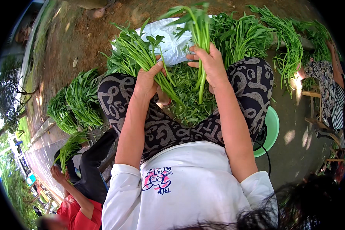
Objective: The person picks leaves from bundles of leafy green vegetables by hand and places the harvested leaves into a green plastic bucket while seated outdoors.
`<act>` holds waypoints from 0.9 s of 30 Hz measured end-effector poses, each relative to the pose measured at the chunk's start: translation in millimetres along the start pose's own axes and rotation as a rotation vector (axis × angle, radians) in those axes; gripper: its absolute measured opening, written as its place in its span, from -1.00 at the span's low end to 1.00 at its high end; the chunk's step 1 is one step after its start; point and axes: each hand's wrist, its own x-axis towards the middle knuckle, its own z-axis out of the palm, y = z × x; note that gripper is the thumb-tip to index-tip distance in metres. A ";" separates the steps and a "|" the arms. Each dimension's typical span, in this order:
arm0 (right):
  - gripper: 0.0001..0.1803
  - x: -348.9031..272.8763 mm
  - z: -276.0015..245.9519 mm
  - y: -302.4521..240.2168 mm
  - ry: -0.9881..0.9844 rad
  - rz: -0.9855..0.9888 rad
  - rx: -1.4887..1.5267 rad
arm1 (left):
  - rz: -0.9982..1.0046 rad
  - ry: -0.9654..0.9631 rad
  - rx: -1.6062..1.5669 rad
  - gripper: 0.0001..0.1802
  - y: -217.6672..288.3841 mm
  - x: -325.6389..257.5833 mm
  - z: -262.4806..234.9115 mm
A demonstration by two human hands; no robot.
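Note:
My left hand [147,78] is closed around a thick bunch of water spinach [136,51], its leafy tops slanting up and left and its cut stems pointing down over my lap. My right hand [212,65] grips a smaller bunch of water spinach [200,34] by the stems. This one stands nearly upright, leaves blurred at the top, with a few fingers stretched away to the left. Below both hands, between my knees, lies a heap of short green trimmings [189,103]. A white plastic sheet [165,30] is spread just beyond the hands.
More bunches of greens lie beyond my right knee [241,36], farther right [287,46] and at left [82,97]. A green basin [272,130] stands by my right thigh. A person in red [76,211] at left holds greens; another person [326,80] sits at right near wooden stools.

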 end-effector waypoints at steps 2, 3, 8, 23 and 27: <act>-0.76 0.9 -5.5 0.7 -0.048 -0.050 -0.015 | -0.005 -0.017 -0.008 -0.65 1.0 -0.2 0.2; -0.76 0.6 -7.1 0.7 -0.071 -0.074 -0.024 | -0.010 -0.025 -0.012 -0.65 1.3 -0.8 1.0; -0.70 -5.5 8.6 19.3 -0.213 0.080 -0.196 | -0.024 -0.039 0.019 -0.66 3.2 -3.8 5.5; -0.82 -5.2 9.7 28.2 -0.176 0.015 -0.116 | -0.043 -0.005 -0.027 -0.71 -1.8 0.5 -5.2; -0.65 -9.7 21.9 36.8 -0.253 -0.194 -0.440 | -0.038 -0.019 -0.036 -0.71 -2.4 3.8 -6.6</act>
